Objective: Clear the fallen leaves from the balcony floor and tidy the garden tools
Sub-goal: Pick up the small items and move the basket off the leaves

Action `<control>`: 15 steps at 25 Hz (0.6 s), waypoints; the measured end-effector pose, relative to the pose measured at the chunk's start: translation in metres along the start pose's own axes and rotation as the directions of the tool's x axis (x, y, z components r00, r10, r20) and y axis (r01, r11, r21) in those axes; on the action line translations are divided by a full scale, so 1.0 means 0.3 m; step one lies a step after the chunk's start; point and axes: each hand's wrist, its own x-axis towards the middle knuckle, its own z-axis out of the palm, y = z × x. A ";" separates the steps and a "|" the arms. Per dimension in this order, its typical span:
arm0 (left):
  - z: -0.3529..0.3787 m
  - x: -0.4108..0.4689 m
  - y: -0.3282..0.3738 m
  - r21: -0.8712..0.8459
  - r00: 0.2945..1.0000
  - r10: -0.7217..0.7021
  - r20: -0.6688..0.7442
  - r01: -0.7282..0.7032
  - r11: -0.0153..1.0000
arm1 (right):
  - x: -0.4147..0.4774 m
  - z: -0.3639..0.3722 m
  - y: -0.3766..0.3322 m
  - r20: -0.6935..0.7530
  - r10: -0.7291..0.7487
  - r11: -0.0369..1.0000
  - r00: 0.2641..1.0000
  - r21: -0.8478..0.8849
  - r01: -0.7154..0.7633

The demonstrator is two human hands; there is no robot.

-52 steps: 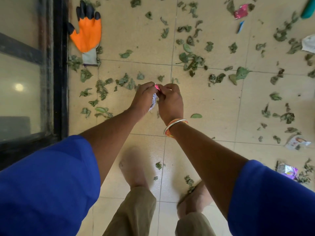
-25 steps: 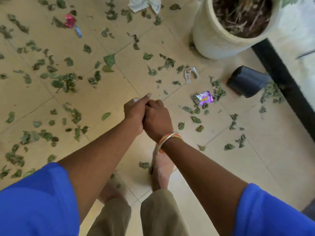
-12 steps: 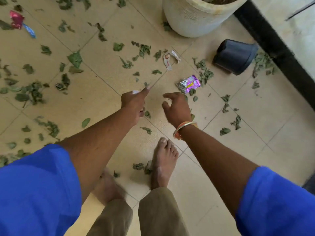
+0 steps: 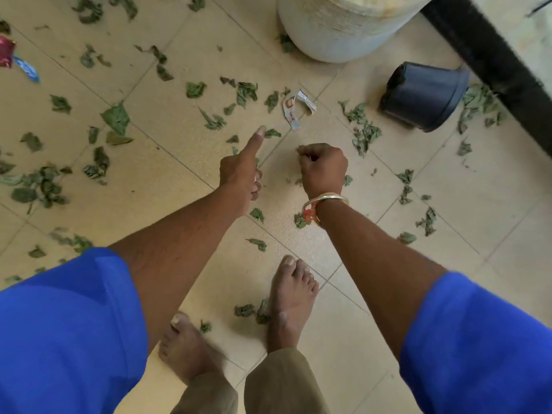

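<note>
Across the beige tiled floor (image 4: 478, 204) dried green leaves (image 4: 116, 118) are strewn. The crumpled clump (image 4: 363, 135) is found just beyond and outward of the right hand (image 4: 324, 170), which is balled tight with its contents hidden. One small leaf (image 4: 272, 133) is seen right off the left hand (image 4: 242, 171), at its one outstretched digit, the other fingers curled.

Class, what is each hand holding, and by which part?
Cannot tell: right hand is a closed fist, left hand points a finger; no contents show.

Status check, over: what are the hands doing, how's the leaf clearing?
Left hand one digit out, rest curled; right hand fisted, contents hidden. Leaves scattered across floor. Black pot on its side, torn wrapper nearby.
</note>
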 end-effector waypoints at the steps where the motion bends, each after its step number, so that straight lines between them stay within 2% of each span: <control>1: 0.008 0.009 0.007 -0.012 1.000 -0.003 -0.009 0.003 1.000 | -0.023 0.004 -0.049 0.011 0.103 0.926 0.995 0.365 -0.100; 2: 0.015 0.012 0.019 -0.021 1.000 -0.007 -0.002 0.007 1.000 | -0.051 0.013 -0.098 0.113 0.187 0.728 0.976 0.651 -0.214; 3: 0.021 0.013 0.030 -0.037 1.000 -0.009 0.018 0.010 0.999 | -0.080 0.032 -0.128 0.221 0.221 0.549 0.950 0.777 -0.308; 4: 0.024 0.013 0.039 -0.068 0.999 -0.013 0.046 0.016 0.998 | -0.106 0.052 -0.153 0.276 0.226 0.510 0.934 0.784 -0.355; 5: 0.025 0.014 0.045 -0.110 0.997 -0.008 0.076 0.017 0.994 | -0.125 0.076 -0.166 0.264 0.234 0.596 0.936 0.722 -0.353; 7: 0.018 0.020 0.050 -0.186 0.995 0.024 0.095 -0.006 0.982 | -0.139 0.117 -0.168 0.164 0.199 0.816 0.966 0.518 -0.256; 9: -0.004 0.041 0.056 -0.222 0.998 0.055 0.004 -0.053 0.974 | -0.127 0.147 -0.169 0.172 0.075 0.933 0.982 0.335 -0.130; 11: -0.036 0.077 0.074 -0.232 0.990 0.075 -0.121 -0.102 0.967 | -0.102 0.147 -0.181 0.256 -0.077 0.961 0.963 0.278 0.003; 13: -0.065 0.105 0.101 -0.195 0.976 0.088 -0.201 -0.128 0.972 | -0.053 0.129 -0.183 0.209 -0.212 0.962 0.954 0.216 0.167; 14: -0.079 0.114 0.111 -0.174 0.974 0.096 -0.205 -0.133 0.976 | -0.014 0.122 -0.175 0.162 -0.253 0.965 0.954 0.107 0.237; 15: -0.090 0.117 0.114 -0.154 0.978 0.101 -0.180 -0.130 0.980 | 0.030 0.111 -0.164 0.129 -0.273 0.956 0.953 -0.072 0.283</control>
